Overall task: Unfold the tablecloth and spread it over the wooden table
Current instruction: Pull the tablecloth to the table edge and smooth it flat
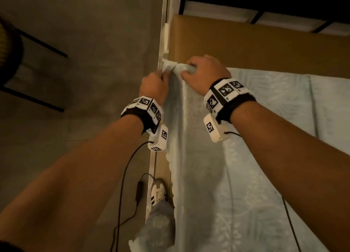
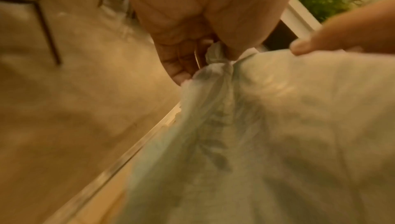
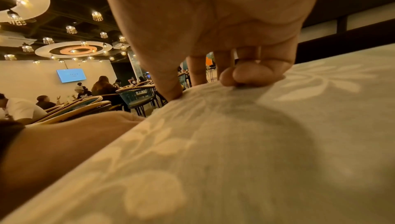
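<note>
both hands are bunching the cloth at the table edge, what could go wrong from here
1. The left hand and right hand pinch the tablecloth at one gathered spot; pulling from there may drag in wrinkles.
2. The far strip of wooden table is bare, so coverage may end up uneven.
3. The wrist cable dangles near the shoe and might snag.
</note>
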`<state>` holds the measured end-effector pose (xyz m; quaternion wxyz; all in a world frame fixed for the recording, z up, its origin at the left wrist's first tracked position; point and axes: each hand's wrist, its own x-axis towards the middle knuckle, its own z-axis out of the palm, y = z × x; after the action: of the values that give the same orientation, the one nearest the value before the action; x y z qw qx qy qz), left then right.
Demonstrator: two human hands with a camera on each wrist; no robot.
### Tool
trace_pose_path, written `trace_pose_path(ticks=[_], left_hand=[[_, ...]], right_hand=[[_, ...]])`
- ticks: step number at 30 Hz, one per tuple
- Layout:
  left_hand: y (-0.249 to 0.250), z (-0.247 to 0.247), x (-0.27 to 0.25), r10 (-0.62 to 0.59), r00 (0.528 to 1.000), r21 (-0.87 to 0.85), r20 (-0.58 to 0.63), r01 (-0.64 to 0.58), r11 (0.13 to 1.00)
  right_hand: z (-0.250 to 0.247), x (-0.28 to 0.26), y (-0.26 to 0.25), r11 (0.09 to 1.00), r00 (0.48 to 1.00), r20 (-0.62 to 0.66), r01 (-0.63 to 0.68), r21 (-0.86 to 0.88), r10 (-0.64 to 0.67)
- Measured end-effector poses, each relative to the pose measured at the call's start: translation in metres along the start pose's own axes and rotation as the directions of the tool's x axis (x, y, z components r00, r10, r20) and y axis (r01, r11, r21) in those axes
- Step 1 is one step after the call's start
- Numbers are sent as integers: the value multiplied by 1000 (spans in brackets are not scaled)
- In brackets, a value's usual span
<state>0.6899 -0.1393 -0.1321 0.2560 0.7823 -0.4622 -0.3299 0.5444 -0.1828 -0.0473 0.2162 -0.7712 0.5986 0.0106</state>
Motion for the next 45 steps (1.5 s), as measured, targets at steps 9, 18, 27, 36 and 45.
trace_pose_path(ticks=[9,18,27,36,45], left_hand=[[-73,-13,3,-558,804,-431,204,585,686],[-105,-6,-58,-581,768,-481,272,631,609],[-136,-18,-283,-393,818,-210,420,509,835],[-49,-17,-451,-149,912,-15,381,168,986],[-46,6,-552,172,831,525,529,-480,703]], right_hand=[[5,-1,-9,998,997,-45,-54,10,55],[1,-15,-2,999,1000,21,-2,33,2],[-16,-192,86,923,991,-130,59,381,-10],[17,-467,252,966,984,123,-153,206,130],[-11,-573,385,994,981,172,-84,-72,95]])
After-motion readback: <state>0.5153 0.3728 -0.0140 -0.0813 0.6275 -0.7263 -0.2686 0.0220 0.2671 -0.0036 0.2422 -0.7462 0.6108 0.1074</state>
